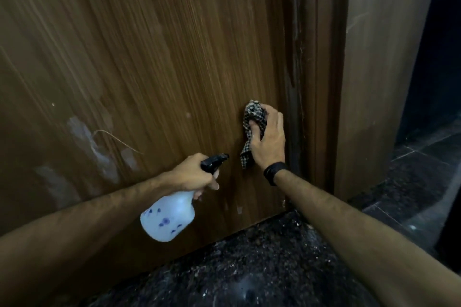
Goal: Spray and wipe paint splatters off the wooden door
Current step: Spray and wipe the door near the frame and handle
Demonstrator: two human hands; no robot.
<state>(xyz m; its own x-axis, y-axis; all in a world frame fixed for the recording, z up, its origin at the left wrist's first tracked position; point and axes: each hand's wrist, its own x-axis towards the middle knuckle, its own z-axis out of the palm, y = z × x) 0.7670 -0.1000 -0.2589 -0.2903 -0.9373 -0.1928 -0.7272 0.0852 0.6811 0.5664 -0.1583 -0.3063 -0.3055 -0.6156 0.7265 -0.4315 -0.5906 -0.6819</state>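
Cloth point(253, 123) is bunched in right hand point(268, 139), pressed to door point(149, 57) for scrubbing; spray bottle point(169, 217) is gripped ready by left hand point(197, 173).

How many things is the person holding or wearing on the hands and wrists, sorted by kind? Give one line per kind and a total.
Spray bottle, gripped by the left hand: 1
Checked cloth, held against the wooden door by the right hand: 1
Black wristband, on the right wrist: 1
Total: 3
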